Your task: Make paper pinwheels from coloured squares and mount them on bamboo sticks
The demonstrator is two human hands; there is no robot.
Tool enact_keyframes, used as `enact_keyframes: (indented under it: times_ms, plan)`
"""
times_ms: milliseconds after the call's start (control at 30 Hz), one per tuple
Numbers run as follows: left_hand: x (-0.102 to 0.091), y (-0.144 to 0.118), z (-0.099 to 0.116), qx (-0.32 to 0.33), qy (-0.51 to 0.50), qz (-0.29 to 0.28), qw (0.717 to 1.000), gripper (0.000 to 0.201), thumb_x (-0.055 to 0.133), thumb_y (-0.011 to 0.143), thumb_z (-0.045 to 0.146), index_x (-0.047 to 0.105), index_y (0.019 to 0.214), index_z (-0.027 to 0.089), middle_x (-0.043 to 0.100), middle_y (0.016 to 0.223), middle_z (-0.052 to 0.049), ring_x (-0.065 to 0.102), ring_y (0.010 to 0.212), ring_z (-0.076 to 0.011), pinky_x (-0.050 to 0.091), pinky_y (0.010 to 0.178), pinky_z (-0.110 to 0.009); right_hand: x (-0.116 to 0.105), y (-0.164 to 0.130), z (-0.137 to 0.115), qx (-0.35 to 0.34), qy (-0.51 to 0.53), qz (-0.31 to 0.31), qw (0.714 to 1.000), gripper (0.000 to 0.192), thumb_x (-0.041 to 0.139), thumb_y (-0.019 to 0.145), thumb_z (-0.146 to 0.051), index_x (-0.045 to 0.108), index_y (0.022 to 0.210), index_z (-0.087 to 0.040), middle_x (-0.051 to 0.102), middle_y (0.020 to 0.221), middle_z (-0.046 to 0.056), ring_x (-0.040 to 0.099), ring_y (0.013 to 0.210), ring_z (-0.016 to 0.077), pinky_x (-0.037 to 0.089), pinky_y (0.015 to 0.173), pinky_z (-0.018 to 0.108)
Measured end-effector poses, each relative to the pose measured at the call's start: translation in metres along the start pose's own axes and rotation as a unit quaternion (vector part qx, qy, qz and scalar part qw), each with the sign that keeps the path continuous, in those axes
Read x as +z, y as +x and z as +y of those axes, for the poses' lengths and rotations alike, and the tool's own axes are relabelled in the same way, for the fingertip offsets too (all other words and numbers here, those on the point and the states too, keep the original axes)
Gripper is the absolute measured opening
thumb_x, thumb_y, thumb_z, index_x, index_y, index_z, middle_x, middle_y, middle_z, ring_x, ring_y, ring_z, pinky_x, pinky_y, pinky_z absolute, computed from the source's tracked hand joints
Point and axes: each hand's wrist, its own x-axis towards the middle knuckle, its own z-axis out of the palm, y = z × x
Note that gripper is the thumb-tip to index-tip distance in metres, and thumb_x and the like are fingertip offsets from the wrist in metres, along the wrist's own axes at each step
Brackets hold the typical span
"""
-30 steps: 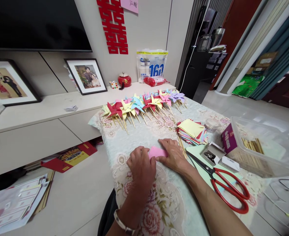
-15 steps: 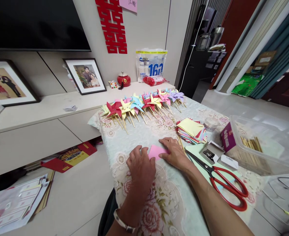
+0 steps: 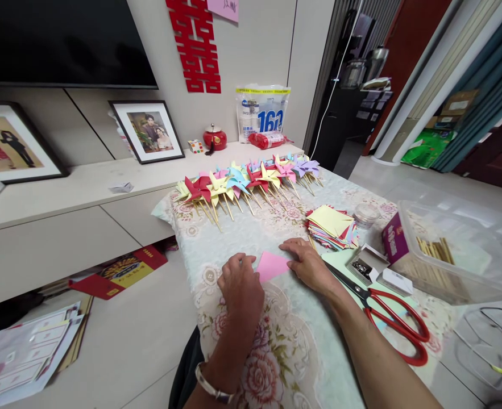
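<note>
A: Hands first. Left hand (image 3: 240, 281) lay flat, fingers spread, pressing the near-left edge of the pink paper (image 3: 272, 265). Right hand (image 3: 308, 262) also flat, fingertips on the paper's far-right edge. Neither gripped anything.

B: Paper's position?

A: On the cloth (image 3: 251, 238), between the two hands, lying flat. Looked folded once, though the crease was hard to make out from this angle.

B: Progress?

A: Row of finished pinwheels (image 3: 246, 180) sat at the far end of the cloth, many colours, sticks pointing toward the person. Stack of squares (image 3: 331, 227) remained just beyond the right hand, so plenty was left. The pink sheet seemed at an early fold; no cuts, no stick yet.

B: Tools?

A: Scissors (image 3: 393, 324) lay untouched beside the right forearm. Sticks (image 3: 436, 250) were in the tub (image 3: 459, 284) farther right.
</note>
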Motion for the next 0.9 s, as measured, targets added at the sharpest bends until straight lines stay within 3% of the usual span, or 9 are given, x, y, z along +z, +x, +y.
enact_keyframes:
  times_ms: [100, 200, 533, 900]
  plan:
    - [0.000, 0.000, 0.000, 0.002, -0.002, 0.000, 1.000, 0.032, 0.052, 0.087, 0.011, 0.062, 0.115, 0.022, 0.058, 0.129, -0.011, 0.048, 0.121, -0.0316, 0.037, 0.094, -0.047, -0.001, -0.001, -0.004, 0.007, 0.010, 0.038, 0.999, 0.044, 0.061, 0.076, -0.003, 0.069, 0.117, -0.019, 0.067, 0.110, 0.009, 0.060, 0.103, 0.0230, 0.045, 0.093, 0.037]
    - [0.000, -0.001, 0.001, 0.004, -0.003, 0.006, 1.000, 0.032, 0.050, 0.087, 0.010, 0.063, 0.114, 0.021, 0.059, 0.128, -0.012, 0.048, 0.120, -0.0320, 0.036, 0.093, -0.047, -0.002, -0.002, -0.009, 0.010, 0.004, 0.036, 0.999, 0.034, 0.064, 0.082, -0.014, 0.069, 0.115, -0.017, 0.067, 0.096, 0.007, 0.061, 0.085, 0.0212, 0.047, 0.080, 0.034]
    - [0.003, -0.003, 0.002, 0.026, -0.007, 0.011, 1.000, 0.034, 0.048, 0.086, 0.008, 0.065, 0.112, 0.023, 0.059, 0.127, -0.011, 0.049, 0.119, -0.0302, 0.035, 0.094, -0.046, -0.007, -0.006, -0.018, 0.023, -0.021, -0.004, 1.000, 0.043, 0.071, 0.077, -0.018, 0.066, 0.120, -0.017, 0.069, 0.101, 0.006, 0.059, 0.078, 0.0179, 0.045, 0.075, 0.031]
    - [0.006, -0.003, 0.002, 0.042, 0.011, 0.026, 0.999, 0.037, 0.046, 0.084, 0.006, 0.065, 0.110, 0.023, 0.062, 0.122, -0.010, 0.051, 0.116, -0.0294, 0.035, 0.092, -0.045, -0.005, -0.009, -0.019, 0.076, 0.068, -0.073, 0.992, 0.024, 0.070, 0.075, -0.018, 0.066, 0.098, -0.018, 0.068, 0.064, -0.004, 0.061, 0.060, 0.0154, 0.042, 0.059, 0.026]
